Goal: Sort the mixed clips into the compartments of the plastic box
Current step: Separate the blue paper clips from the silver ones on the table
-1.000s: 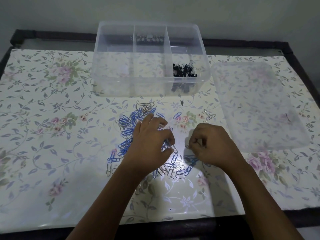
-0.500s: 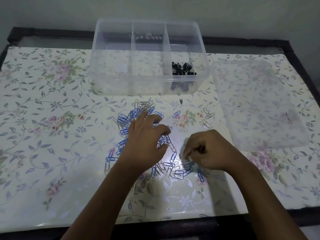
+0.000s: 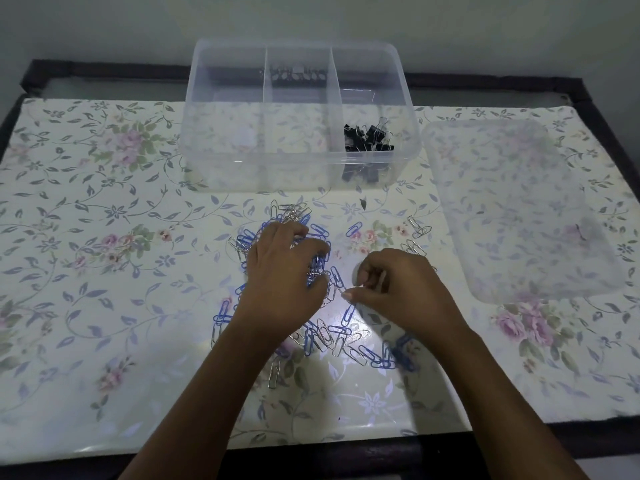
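A clear plastic box (image 3: 408, 98) with three compartments stands at the back of the table. Its right compartment holds black binder clips (image 3: 369, 138). A pile of blue and silver paper clips (image 3: 329, 337) lies in front of the box. My left hand (image 3: 280, 282) rests on the pile, its curled fingers gripping a bunch of blue clips. Just to its right, my right hand (image 3: 401, 289) is curled, thumb and forefinger pinching a thin silver clip above the pile. Much of the pile is hidden under both hands.
The box's clear lid (image 3: 519, 209) lies flat to the right. A few loose silver clips (image 3: 417, 233) lie between the pile and the lid. A floral plastic sheet (image 3: 104, 271) covers the table, and its dark frame (image 3: 485, 441) runs along the near edge.
My right hand has shifted a little left toward the pile and now pinches at a clip. My left hand stays on the pile with its fingers curled tighter round blue clips.
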Available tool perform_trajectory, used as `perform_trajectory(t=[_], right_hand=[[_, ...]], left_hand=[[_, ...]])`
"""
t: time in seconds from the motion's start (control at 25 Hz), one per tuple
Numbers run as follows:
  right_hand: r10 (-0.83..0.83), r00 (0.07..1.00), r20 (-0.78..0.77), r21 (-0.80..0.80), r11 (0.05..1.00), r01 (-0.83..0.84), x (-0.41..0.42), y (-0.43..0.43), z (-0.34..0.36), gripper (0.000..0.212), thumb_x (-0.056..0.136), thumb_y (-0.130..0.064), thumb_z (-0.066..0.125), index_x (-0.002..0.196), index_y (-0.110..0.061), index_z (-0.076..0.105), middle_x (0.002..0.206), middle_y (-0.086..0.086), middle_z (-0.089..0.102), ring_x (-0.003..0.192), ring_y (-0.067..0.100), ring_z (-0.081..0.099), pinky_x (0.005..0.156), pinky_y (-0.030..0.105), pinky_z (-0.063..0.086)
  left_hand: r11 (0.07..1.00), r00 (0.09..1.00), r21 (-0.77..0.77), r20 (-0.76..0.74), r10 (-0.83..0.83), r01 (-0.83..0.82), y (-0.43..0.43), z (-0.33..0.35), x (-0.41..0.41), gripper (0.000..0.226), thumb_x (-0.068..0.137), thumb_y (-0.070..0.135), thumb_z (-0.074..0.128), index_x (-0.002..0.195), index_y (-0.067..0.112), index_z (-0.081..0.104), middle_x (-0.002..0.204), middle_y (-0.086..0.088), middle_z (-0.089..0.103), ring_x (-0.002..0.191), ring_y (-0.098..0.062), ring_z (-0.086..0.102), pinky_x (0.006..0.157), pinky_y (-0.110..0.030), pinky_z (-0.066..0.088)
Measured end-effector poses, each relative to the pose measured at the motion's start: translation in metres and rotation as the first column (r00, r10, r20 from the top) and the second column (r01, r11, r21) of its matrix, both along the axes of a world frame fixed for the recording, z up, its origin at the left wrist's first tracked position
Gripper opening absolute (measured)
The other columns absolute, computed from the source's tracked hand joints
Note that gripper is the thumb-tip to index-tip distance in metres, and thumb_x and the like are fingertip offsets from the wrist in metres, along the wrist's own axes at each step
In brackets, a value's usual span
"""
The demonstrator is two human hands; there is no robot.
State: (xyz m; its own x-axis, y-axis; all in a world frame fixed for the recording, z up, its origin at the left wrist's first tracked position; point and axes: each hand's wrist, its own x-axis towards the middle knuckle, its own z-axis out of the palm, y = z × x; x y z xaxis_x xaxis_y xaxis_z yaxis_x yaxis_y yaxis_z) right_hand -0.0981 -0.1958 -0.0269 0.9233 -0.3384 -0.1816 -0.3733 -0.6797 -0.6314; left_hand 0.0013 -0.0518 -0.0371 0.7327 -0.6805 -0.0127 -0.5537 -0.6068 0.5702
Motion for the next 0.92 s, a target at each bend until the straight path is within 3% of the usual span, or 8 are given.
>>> perform_trajectory(t=[0.12, 0.24, 0.36, 0.48, 0.64, 0.76, 0.92], right_hand=[[-0.110, 0.994, 0.028, -0.017, 0.994, 0.110, -0.008, -0.019, 0.000, 0.025, 0.070, -0.014, 0.078, 0.063, -0.025, 0.056, 0.064, -0.011, 0.057, 0.058, -0.001, 0.053, 0.053, 0.011, 0.037], [-0.189, 0.971, 0.146, -0.053, 0.979, 0.198, -0.009, -0.024, 0.001, 0.022, 0.073, -0.004, 0.072, 0.069, -0.022, 0.060, 0.070, -0.012, 0.054, 0.061, -0.007, 0.053, 0.054, 0.004, 0.035], [0.111, 0.981, 0.161, -0.051, 0.993, -0.104, -0.001, -0.005, 0.001, 0.013, 0.074, -0.012, 0.069, 0.081, -0.022, 0.072, 0.073, -0.008, 0.053, 0.058, -0.006, 0.049, 0.057, 0.010, 0.036], [0.284, 0.950, 0.128, -0.114, 0.956, -0.271, 0.001, 0.007, -0.003, 0.033, 0.073, -0.012, 0.053, 0.095, -0.026, 0.074, 0.071, -0.008, 0.046, 0.055, 0.000, 0.037, 0.052, 0.021, 0.035], [0.140, 0.981, 0.133, -0.169, 0.979, -0.117, -0.004, -0.008, -0.002, 0.033, 0.069, -0.015, 0.049, 0.085, -0.023, 0.076, 0.064, -0.014, 0.036, 0.058, 0.010, 0.043, 0.054, 0.026, 0.038], [0.021, 0.987, 0.161, -0.183, 0.983, 0.009, -0.004, -0.015, 0.001, 0.030, 0.070, -0.019, 0.048, 0.080, -0.021, 0.077, 0.067, -0.005, 0.049, 0.059, 0.015, 0.051, 0.055, 0.030, 0.045], [0.206, 0.971, 0.124, -0.122, 0.974, -0.191, 0.000, 0.003, 0.002, 0.036, 0.073, -0.024, 0.044, 0.090, -0.023, 0.075, 0.071, -0.002, 0.052, 0.062, 0.018, 0.056, 0.054, 0.029, 0.046]], left_hand=[[0.998, 0.998, 0.009, -0.002, -0.056, 0.056, 0.002, -0.001, 0.002, 0.032, 0.066, 0.024, 0.057, 0.095, 0.019, 0.071, 0.116, -0.015, 0.058, 0.117, -0.041, 0.047, 0.096, -0.056, 0.037], [0.986, 0.985, 0.063, 0.070, -0.156, 0.152, 0.002, -0.003, 0.002, 0.035, 0.068, 0.017, 0.051, 0.093, 0.029, 0.073, 0.123, -0.014, 0.058, 0.125, -0.048, 0.040, 0.098, -0.065, 0.031], [0.964, 0.987, 0.224, 0.038, -0.155, 0.143, 0.004, 0.004, -0.001, 0.053, 0.076, 0.029, 0.032, 0.121, 0.043, 0.055, 0.151, -0.005, 0.028, 0.142, -0.038, 0.007, 0.111, -0.058, 0.004], [0.949, 0.994, 0.298, -0.008, -0.109, 0.106, 0.006, 0.008, 0.000, 0.064, 0.074, 0.036, 0.019, 0.135, 0.045, 0.035, 0.156, 0.005, 0.001, 0.142, -0.028, -0.010, 0.114, -0.050, -0.003], [0.983, 0.995, 0.166, -0.064, -0.071, 0.081, 0.004, 0.009, 0.001, 0.060, 0.073, 0.034, 0.028, 0.129, 0.032, 0.048, 0.154, -0.001, 0.017, 0.143, -0.027, 0.000, 0.114, -0.047, 0.002], [0.985, 0.996, 0.159, -0.052, -0.066, 0.073, 0.004, 0.008, 0.002, 0.057, 0.070, 0.035, 0.037, 0.125, 0.028, 0.053, 0.150, -0.002, 0.027, 0.142, -0.028, 0.009, 0.113, -0.046, 0.008], [0.989, 1.000, 0.149, 0.022, -0.004, 0.000, 0.008, 0.004, 0.007, 0.050, 0.070, 0.030, 0.046, 0.117, 0.024, 0.059, 0.141, -0.007, 0.040, 0.135, -0.033, 0.026, 0.109, -0.048, 0.021]])
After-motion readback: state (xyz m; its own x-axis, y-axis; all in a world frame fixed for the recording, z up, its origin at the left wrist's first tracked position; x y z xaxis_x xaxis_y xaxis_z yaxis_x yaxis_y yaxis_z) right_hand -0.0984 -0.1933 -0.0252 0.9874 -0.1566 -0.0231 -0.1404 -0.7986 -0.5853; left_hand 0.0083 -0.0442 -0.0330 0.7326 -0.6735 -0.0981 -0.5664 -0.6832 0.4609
